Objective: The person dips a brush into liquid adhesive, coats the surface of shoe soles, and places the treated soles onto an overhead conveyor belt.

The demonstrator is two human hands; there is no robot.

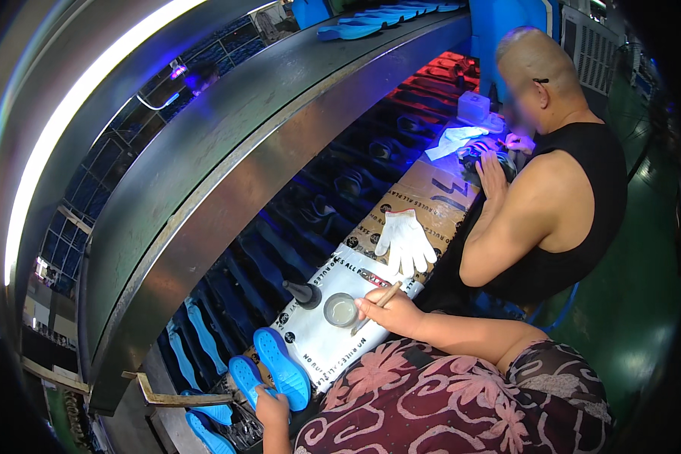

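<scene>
Near the lower middle, my left hand (272, 407) is closed on a blue shoe sole (242, 376). A second blue sole (282, 371) is right beside it, to the right; whether my fingers touch that one too, I cannot tell. My right hand (390, 310) is closed round a thin brush (388, 293) with a wooden handle, its lower end slanting down by the rim of a small round cup (331, 303). Pale liquid (344, 311) is in the cup. Just left of the cup, a dark cone-shaped bottle (303, 294) stands on the white printed sheet (339, 349).
A white glove (407, 240) lies on printed cardboard (446, 208) beyond the cup. At right, a co-worker (560, 181) handles a dark item under violet light. A raised metal shelf (227, 174) curves overhead, bearing blue soles (352, 30). More blue soles (204, 337) lie at lower left.
</scene>
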